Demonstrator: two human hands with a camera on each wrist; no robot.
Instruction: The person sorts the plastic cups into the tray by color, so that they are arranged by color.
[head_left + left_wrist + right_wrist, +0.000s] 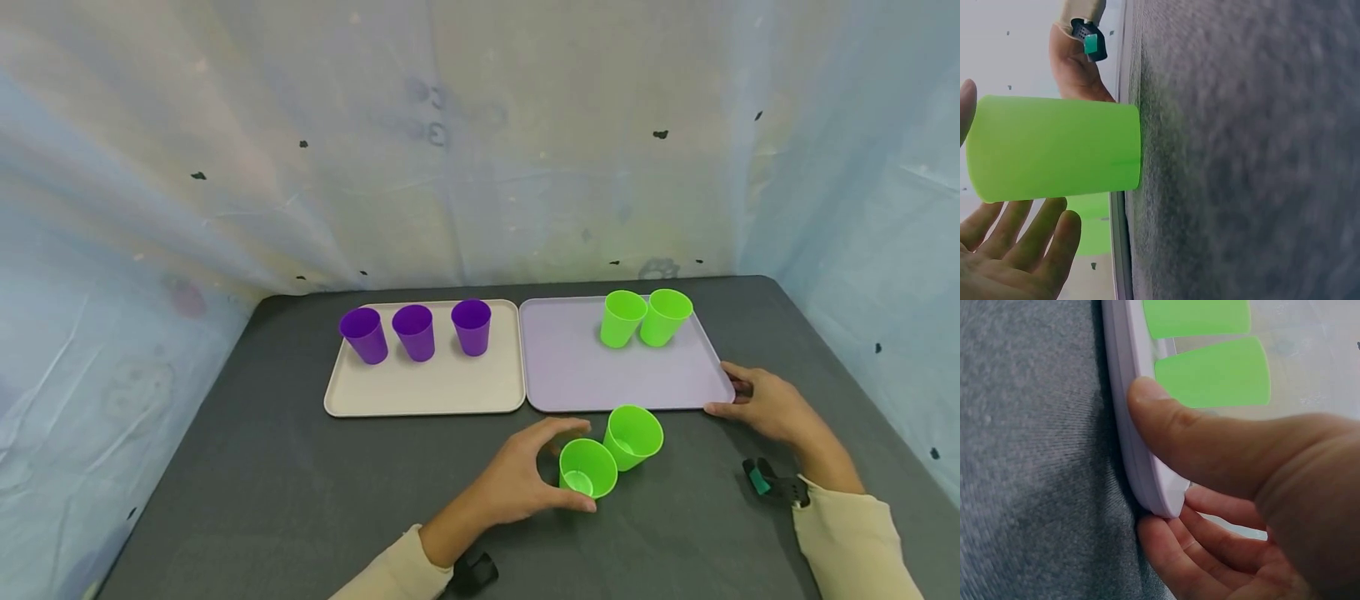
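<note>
Curled around the near green cup (pixel 587 468), my left hand (pixel 525 479) holds it between thumb and fingers where it stands upright on the grey table (pixel 262 483), just in front of the two trays. From the left wrist view, the thumb tip shows at the cup's rim and the fingers lie spread along the other side of its wall; whether they press it I cannot tell.

Going left to right: the beige tray (pixel 420 392) carries three purple cups (pixel 415 332) in a row along its far edge, all upright and showing nothing inside. Touching it on the right, the lilac tray (pixel 577 367) holds two green cups (pixel 622 317) standing just beside each other at its far right corner.

In front of that tray, a second green cup (pixel 633 435) stands on the table, touching the one I hold.

At the lilac tray's near right corner, my right hand (pixel 768 406) pinches the rim, thumb on top and fingers tucked beneath, as the right wrist view shows plainly.
</note>
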